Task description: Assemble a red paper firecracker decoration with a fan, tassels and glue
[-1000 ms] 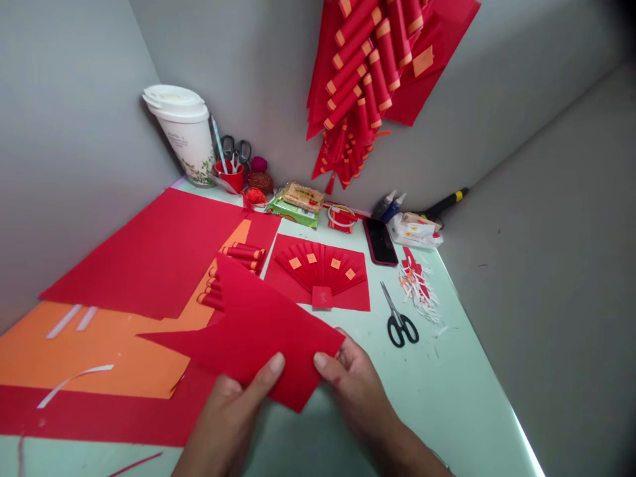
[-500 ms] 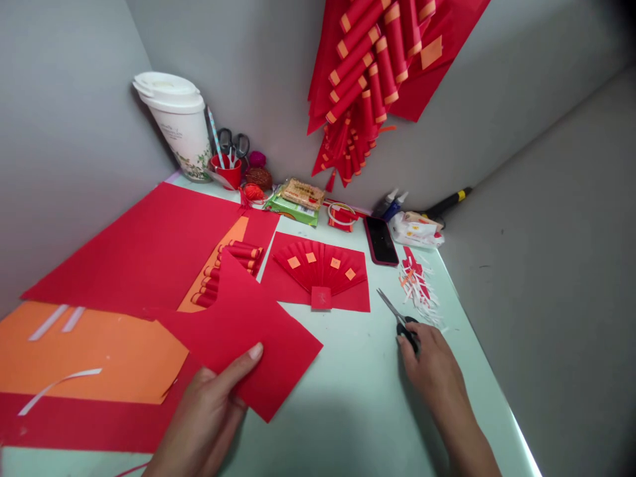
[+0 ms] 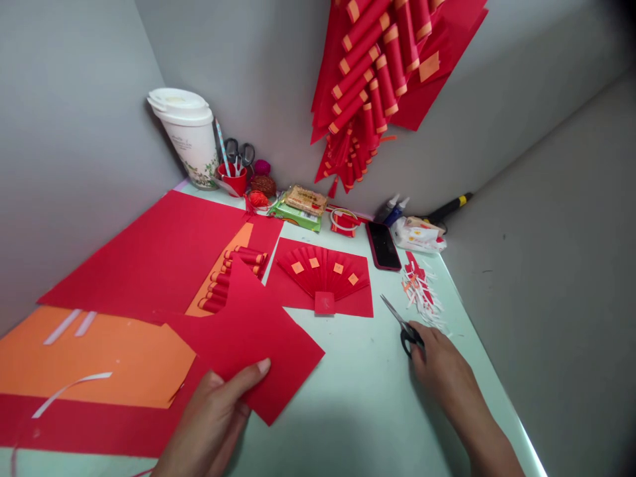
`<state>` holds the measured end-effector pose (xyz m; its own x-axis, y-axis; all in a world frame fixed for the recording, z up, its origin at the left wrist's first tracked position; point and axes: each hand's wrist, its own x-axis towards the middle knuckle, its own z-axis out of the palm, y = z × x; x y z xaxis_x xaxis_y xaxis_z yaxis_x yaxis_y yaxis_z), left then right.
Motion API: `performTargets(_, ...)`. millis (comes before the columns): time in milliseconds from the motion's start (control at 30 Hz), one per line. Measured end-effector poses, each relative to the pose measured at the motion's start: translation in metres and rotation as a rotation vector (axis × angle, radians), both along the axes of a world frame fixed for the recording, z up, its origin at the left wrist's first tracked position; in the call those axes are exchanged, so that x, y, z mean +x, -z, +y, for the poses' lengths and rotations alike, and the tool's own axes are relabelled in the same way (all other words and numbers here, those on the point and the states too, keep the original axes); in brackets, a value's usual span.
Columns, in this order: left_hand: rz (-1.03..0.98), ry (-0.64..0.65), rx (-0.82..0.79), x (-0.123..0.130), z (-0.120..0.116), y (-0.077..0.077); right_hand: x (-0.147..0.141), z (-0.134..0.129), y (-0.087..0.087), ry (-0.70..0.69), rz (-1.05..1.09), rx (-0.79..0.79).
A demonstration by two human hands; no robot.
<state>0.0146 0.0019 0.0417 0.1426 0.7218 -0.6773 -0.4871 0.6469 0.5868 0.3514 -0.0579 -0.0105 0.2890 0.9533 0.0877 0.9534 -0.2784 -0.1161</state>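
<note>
My left hand (image 3: 226, 401) is closed on a red paper piece (image 3: 263, 344), thumb on top, and holds it above the table's front middle. In my right hand (image 3: 442, 361) are black-handled scissors (image 3: 403, 326); their narrow blades point up and left over the bare tabletop. Just beyond lies a folded red fan (image 3: 325, 268) with several orange squares, on a red sheet. Behind the held paper, small red rolls with orange ends (image 3: 216, 291) rest on orange paper. White and red paper scraps (image 3: 423, 295) are heaped beyond my right hand.
Large red sheets (image 3: 149, 245) and orange paper (image 3: 109, 358) cover the left side. Along the back stand a white cup (image 3: 189, 142), a red pot (image 3: 232, 179), snack packs (image 3: 303, 202), a phone (image 3: 383, 246) and a tissue pack (image 3: 419, 234). Red paper firecrackers (image 3: 368, 79) hang above.
The view has shifted slightly, so most things appear a little lower and further right. The scissors have turned a little in my right hand, which has moved slightly right. My left hand still holds the paper.
</note>
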Motion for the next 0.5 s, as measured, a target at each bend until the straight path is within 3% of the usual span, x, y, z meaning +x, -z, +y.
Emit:
performTargets(100, 0.006, 0.001, 0.004, 0.000, 0.000, 0.000, 0.000, -0.004, -0.008, 0.091, 0.087, 0.016)
performTargets(233, -0.008, -0.010, 0.027, -0.003, 0.000, -0.003, -0.013, -0.010, -0.028, 0.136, 0.604, 0.018)
performTargets(367, -0.007, -0.006, 0.007, -0.008, 0.002, -0.008, -0.041, -0.008, -0.050, 0.011, 1.125, -0.167)
performTargets(500, 0.038, -0.046, 0.021, -0.014, 0.006, -0.011, -0.068, -0.001, -0.054, -0.123, 1.336, -0.342)
